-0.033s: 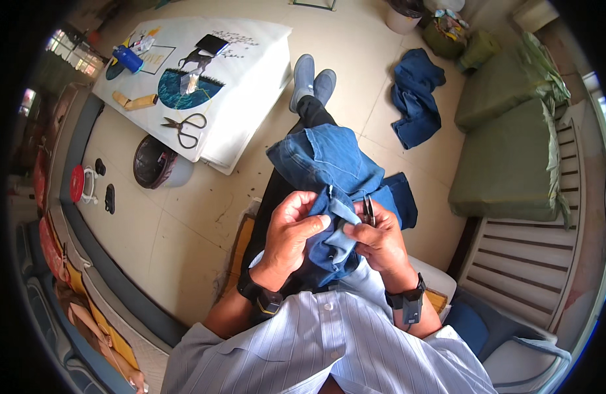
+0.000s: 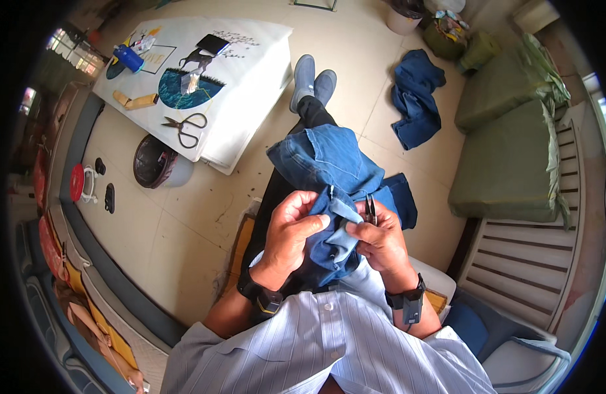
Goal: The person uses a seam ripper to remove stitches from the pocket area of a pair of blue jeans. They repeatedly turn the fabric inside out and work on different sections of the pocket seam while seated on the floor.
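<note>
Over my lap lies a pair of blue jeans (image 2: pixel 336 154), bunched up, with the paler inside of the denim turned out between my hands. My left hand (image 2: pixel 291 230) pinches a dark fold of it between thumb and fingers. On the other side of that fold, my right hand (image 2: pixel 380 240) grips the pale denim edge with its thumb. Small dark thread snips (image 2: pixel 370 209) are tucked in the right fingers, their pointed blades facing away from me. The snips' lower part is hidden in the hand.
At the left stands a covered table (image 2: pixel 250 72) with black-handled scissors (image 2: pixel 186 129), a blue bottle (image 2: pixel 128 58) and a black case (image 2: pixel 212 44). A bin (image 2: pixel 155 164) sits beneath it. More denim (image 2: pixel 418 98) lies on the floor; green cushions (image 2: pixel 503 161) rest on a slatted bench (image 2: pixel 526 262).
My right hand and the snips have shifted very slightly to the right. The left hand and the jeans look the same.
</note>
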